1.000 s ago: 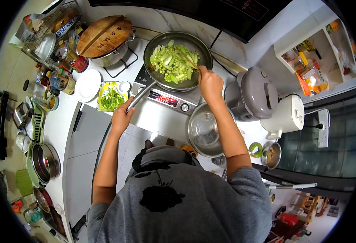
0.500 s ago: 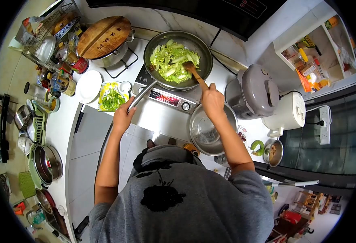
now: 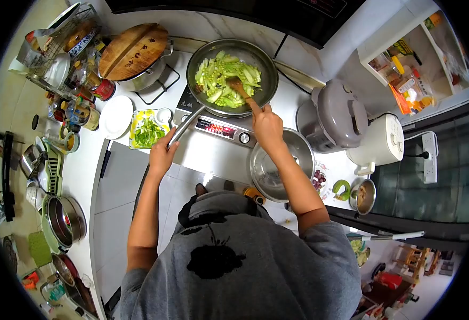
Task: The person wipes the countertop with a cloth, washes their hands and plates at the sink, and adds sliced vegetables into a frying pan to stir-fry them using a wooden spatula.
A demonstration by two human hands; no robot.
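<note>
A frying pan (image 3: 269, 74) rests on the induction cooker (image 3: 218, 128), whose red display is lit. My left hand (image 3: 162, 153) is closed round the pan's metal handle. In my right hand (image 3: 268, 127) is a wooden spatula (image 3: 247, 97), its blade sunk among pale green sliced vegetables (image 3: 226, 80) mixed with small round green pieces. Left of the handle, a yellow-patterned tray (image 3: 134, 140) holds chopped greens (image 3: 148, 132) and a small white dish (image 3: 164, 115). A large metal bowl (image 3: 264, 170) sits below my right forearm.
A wooden-lidded pot (image 3: 136, 50) and a white plate (image 3: 115, 117) stand at left, near several bottles (image 3: 85, 113). Rightward are a grey pressure cooker (image 3: 336, 117), a white appliance (image 3: 384, 144), grapes (image 3: 318, 178) and a small metal bowl (image 3: 363, 196).
My right hand has drawn the spatula leftward and slightly up, deeper into the vegetables, which have shifted in the pan. My left hand keeps its hold on the handle.
</note>
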